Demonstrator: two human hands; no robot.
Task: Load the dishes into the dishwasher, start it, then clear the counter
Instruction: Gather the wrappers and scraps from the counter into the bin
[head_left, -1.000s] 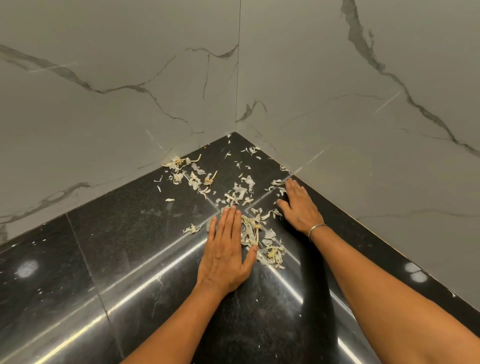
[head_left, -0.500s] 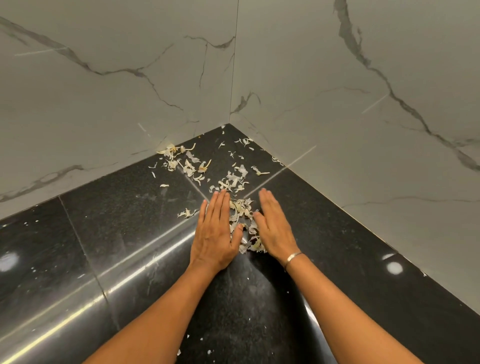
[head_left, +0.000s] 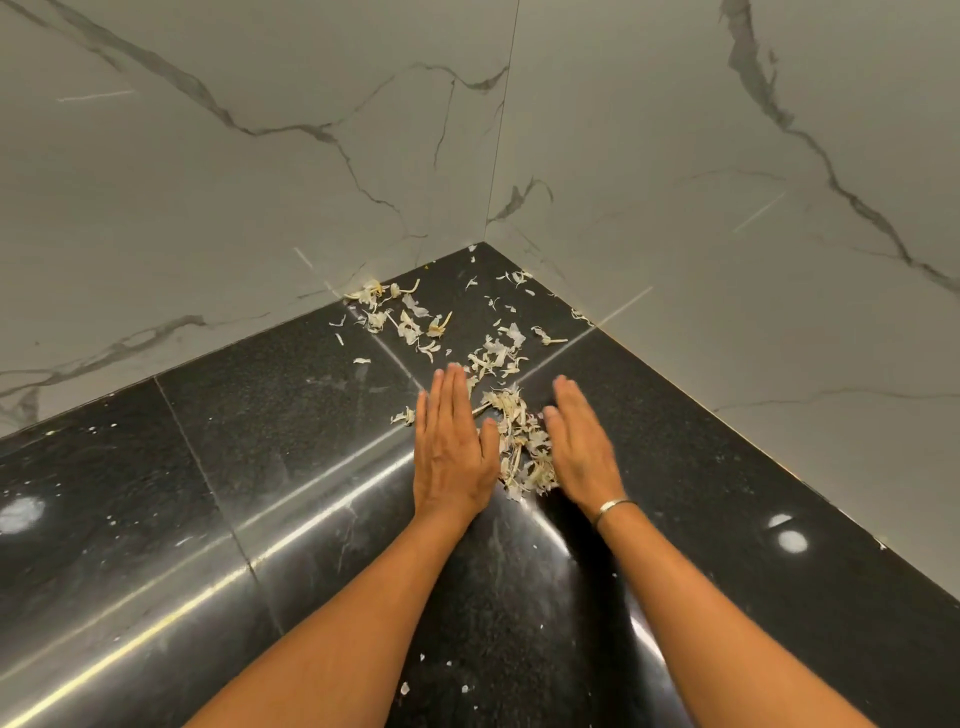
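Both hands flat on the worktop (head_left: 260, 467), fingers straight and held together, gripping nothing. My left hand (head_left: 452, 447) and right hand (head_left: 582, 447) lie apart, with a heap of scraps (head_left: 519, 441) between them, touching both inner edges. The scraps are pale, papery, thin curled flakes; more lie loose beyond my fingertips. Worktop is black speckled stone, glossy. Beyond the hands, grey veined walls (head_left: 260, 182). Thin metal bangle (head_left: 613, 506) on my right wrist.
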